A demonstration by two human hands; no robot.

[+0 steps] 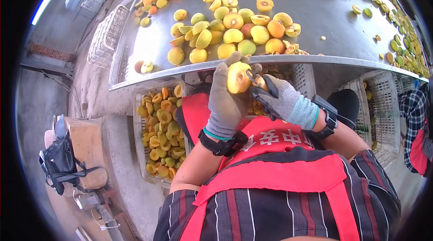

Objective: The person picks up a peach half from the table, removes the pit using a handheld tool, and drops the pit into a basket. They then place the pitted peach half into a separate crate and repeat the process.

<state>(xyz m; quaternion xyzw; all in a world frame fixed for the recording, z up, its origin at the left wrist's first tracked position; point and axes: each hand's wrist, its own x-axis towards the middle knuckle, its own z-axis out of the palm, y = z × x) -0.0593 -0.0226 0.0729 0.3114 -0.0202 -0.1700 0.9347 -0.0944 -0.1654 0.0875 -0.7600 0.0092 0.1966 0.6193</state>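
My gloved left hand [225,103] is closed around a yellow peach [237,78], held above my lap by the table edge. A brownish hollow or pit spot shows on the peach's right side. My gloved right hand [282,99] grips a small pitting knife [259,81] with a wooden-looking handle and a curved dark metal end. That metal end meets the peach at the brownish spot. Just beyond my hands, a pile of whole and halved peaches [233,36] lies on the metal table [315,24]. Some fingers of both hands are hidden.
A white crate [140,151] of pitted peach halves stands at my left, below the table edge. Another white crate [385,110] is at the right, near a person's plaid sleeve [412,110]. More fruit lines the table's far side. A black bag [65,160] rests by a cardboard box [88,146].
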